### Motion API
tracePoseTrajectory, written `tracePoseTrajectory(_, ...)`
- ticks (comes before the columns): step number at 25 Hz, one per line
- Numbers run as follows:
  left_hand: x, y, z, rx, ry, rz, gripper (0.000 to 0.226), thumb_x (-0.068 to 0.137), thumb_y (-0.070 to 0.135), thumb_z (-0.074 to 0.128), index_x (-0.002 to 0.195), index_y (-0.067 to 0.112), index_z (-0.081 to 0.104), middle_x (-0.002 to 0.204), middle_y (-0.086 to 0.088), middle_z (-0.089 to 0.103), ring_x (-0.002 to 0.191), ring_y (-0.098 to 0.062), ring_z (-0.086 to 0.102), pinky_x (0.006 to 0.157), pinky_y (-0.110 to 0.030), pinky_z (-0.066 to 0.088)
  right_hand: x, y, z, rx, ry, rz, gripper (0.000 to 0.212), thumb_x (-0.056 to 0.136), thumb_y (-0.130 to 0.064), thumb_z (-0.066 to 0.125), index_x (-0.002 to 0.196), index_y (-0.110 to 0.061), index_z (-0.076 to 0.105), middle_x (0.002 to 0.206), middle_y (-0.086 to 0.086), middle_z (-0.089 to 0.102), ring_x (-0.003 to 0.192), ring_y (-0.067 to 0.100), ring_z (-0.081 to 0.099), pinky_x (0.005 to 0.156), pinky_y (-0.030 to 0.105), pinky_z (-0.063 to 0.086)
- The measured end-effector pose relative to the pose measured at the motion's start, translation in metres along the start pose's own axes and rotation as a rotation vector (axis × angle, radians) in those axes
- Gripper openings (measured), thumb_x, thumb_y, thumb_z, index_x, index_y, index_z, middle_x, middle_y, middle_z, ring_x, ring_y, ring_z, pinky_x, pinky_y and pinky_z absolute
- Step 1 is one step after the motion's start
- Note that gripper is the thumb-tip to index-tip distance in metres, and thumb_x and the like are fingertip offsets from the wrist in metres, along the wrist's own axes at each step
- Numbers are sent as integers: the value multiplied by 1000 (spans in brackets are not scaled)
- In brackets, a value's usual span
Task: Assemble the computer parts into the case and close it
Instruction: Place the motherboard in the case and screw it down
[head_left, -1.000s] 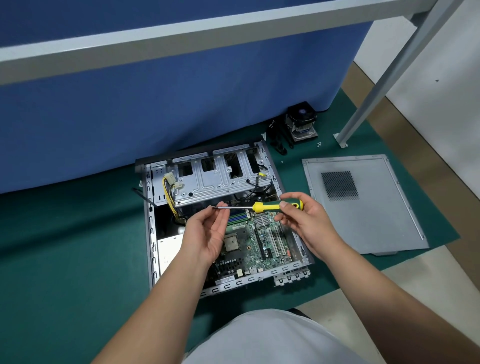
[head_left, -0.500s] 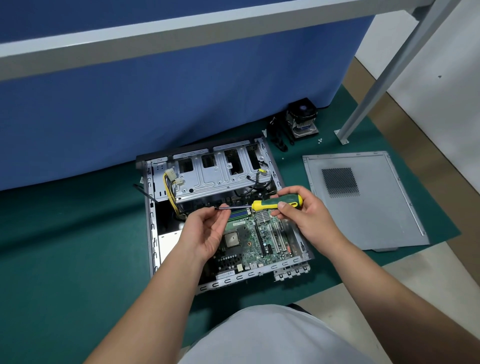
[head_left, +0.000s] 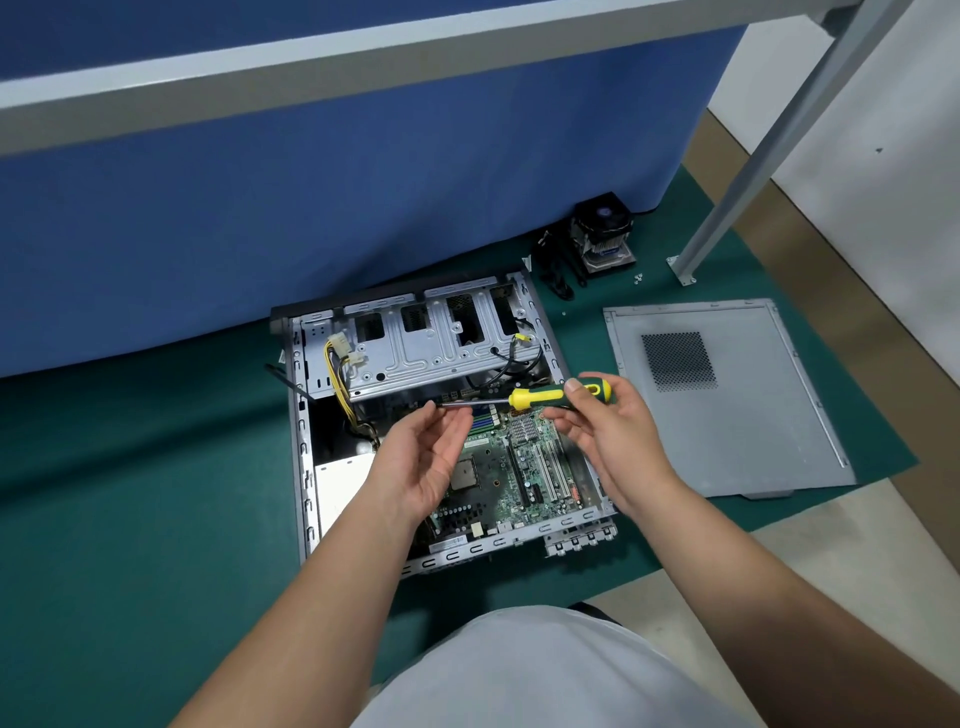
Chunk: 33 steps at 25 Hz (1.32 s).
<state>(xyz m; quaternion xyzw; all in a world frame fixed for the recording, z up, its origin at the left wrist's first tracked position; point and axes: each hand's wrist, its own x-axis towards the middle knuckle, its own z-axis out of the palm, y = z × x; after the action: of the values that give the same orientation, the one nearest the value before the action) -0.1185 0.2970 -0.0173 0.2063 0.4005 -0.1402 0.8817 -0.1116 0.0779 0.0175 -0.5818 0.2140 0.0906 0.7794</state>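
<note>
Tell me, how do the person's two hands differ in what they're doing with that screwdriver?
The right hand grips the screwdriver by its yellow-and-green handle, fingers curled round it; the left hand only meets the tip of the thin metal shaft with its fingertips. The right hand shows its back, the left its open palm. Both hover above the open computer case.

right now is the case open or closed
Open: the case lies with its motherboard exposed, and the side panel lies flat on the mat beside it.
</note>
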Motion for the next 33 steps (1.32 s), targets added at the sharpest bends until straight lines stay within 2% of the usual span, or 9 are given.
tracePoseTrajectory(3, 0, -5, -4, 138, -43, 3, 26, 100, 18, 63, 114, -5, 63, 116, -28, 72, 106, -38, 73, 80, -39, 64, 1, -3, -4, 35, 29, 4, 24, 98, -16, 67, 117, -6, 57, 104, 14, 70, 90, 24, 75, 76, 26, 59)
tracePoseTrajectory(9, -3, 0, -15, 457, 42, 131, 24, 103, 21, 61, 115, 0, 65, 109, -20, 76, 104, -31, 75, 87, -38, 63, 12, -28, -20, -34, 15, -58, 21, 96, -16, 68, 113, -7, 59, 97, 8, 71, 88, 23, 75, 79, 26, 60)
tracePoseTrajectory(13, -5, 21, -23, 1304, 62, 651, 12, 102, 25, 60, 110, 22, 69, 103, 5, 75, 99, -13, 70, 88, -33, 57, 18, -40, -33, -220, -23, -123, 19, 97, -16, 68, 112, -10, 59, 92, 4, 73, 88, 25, 76, 77, 25, 60)
tracePoseTrajectory(16, 3, 43, -38, 1902, 13, 1062, 31, 101, 28, 58, 131, 20, 63, 130, 3, 65, 124, -17, 55, 107, -43, 47, 19, -47, -40, -383, -97, -162, 21, 95, -17, 70, 114, -12, 61, 91, 2, 75, 86, 27, 76, 77, 26, 61)
tracePoseTrajectory(19, 11, 59, -55, 2291, 60, 1046, 59, 105, 46, 47, 159, 29, 33, 167, 3, 27, 156, -21, 19, 128, -47, 16, 17, -51, -44, -565, -220, -206, 24, 93, -22, 73, 115, -20, 64, 96, 8, 74, 88, 23, 76, 81, 28, 60)
tracePoseTrajectory(22, 16, 57, -67, 2403, 100, 1005, 65, 105, 59, 26, 164, 36, 10, 172, 9, 3, 158, -12, -3, 129, -40, -1, 13, -53, -50, -854, -333, -309, 25, 91, -32, 75, 114, -34, 65, 92, -8, 71, 84, 5, 71, 79, 16, 54)
tracePoseTrajectory(24, 17, 56, -68, 2383, 131, 1039, 64, 103, 55, 26, 163, 36, 15, 172, 10, 10, 158, -11, 2, 129, -39, 1, 11, -51, -55, -1067, -394, -384, 26, 90, -43, 72, 114, -43, 61, 86, -17, 68, 77, 3, 66, 70, 14, 49)
tracePoseTrajectory(28, 20, 57, -69, 2369, 156, 1071, 63, 101, 50, 30, 162, 37, 21, 170, 10, 17, 158, -11, 10, 129, -40, 6, 12, -41, -61, -1318, -516, -418, 37, 88, -68, 56, 118, -47, 53, 87, -20, 63, 84, 3, 62, 70, 25, 50)
tracePoseTrajectory(33, 20, 58, -68, 2363, 157, 1085, 63, 100, 45, 34, 161, 36, 25, 169, 9, 22, 157, -13, 16, 129, -39, 6, 14, -26, -66, -1377, -626, -447, 45, 89, -65, 53, 121, -35, 61, 108, -24, 52, 95, 1, 55, 81, 23, 46)
